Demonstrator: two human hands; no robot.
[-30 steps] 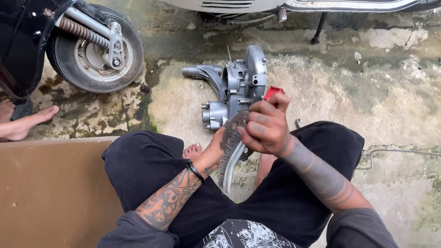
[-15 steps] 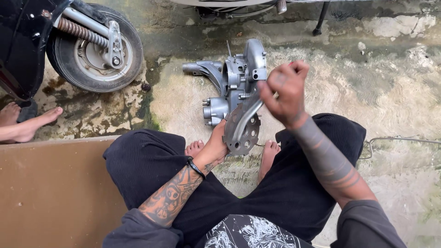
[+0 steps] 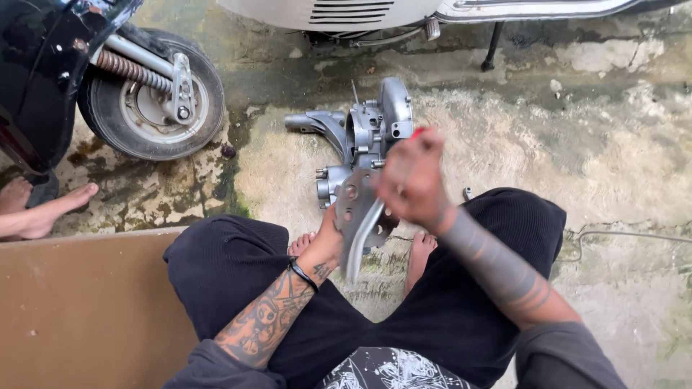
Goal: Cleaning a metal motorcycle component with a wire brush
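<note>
Our left hand (image 3: 330, 234) grips the grey metal plate (image 3: 358, 216) from below, upright against the engine casing (image 3: 364, 140) on the concrete. Our right hand (image 3: 409, 180) is blurred; fingers curled, probably around a red-handled tool (image 3: 418, 132).

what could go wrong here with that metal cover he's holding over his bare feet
The left hand holds the metal cover plate by its lower edge only, right above the bare feet; a slip could drop it on the toes.

The right hand, blurred, grips a red-handled tool near the plate; a glancing stroke could hit the left fingers.

The engine casing stands unsupported on uneven concrete ground and might tip.
</note>
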